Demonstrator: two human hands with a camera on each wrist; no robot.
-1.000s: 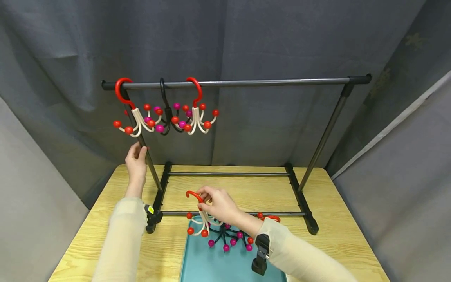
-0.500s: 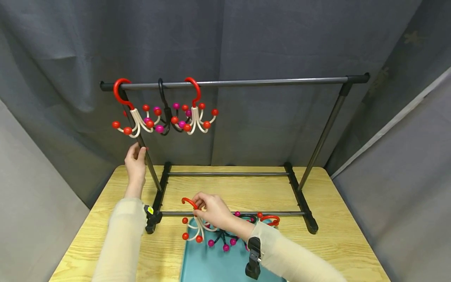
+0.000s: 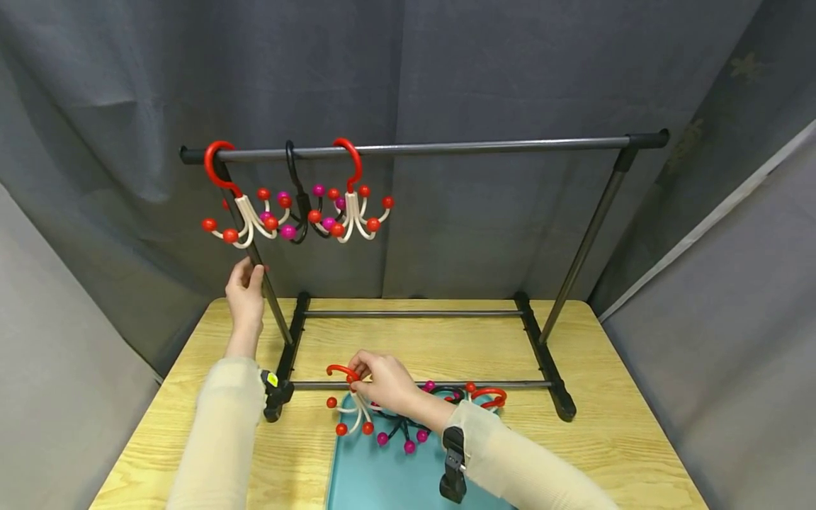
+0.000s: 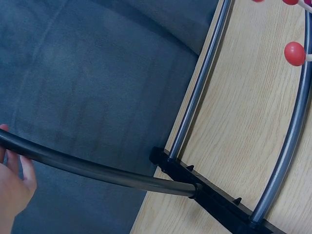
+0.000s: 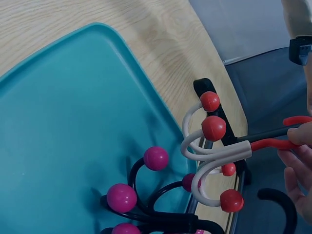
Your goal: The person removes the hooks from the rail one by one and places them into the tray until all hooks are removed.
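Observation:
My right hand pinches the base of the red hook of a multi-claw hanger with white arms and red ball tips. It is over the tray's far left corner, its arms pointing down in the head view. In the right wrist view the hanger's white arms spread out past my fingertips. My left hand grips the rack's left upright post, thumb on one side and fingers on the other. Under my right hand lie a black hanger with magenta balls and another red-hooked hanger, both partly hidden.
The metal rack's top bar carries a red-and-white hanger at its left end, a black one beside it, then another red-and-white hanger. A teal tray sits at the table's front. Grey curtains hang behind.
My right hand has shifted left and slightly down with its hanger, uncovering more of the hangers at the tray's far edge. My left hand stays on the post.

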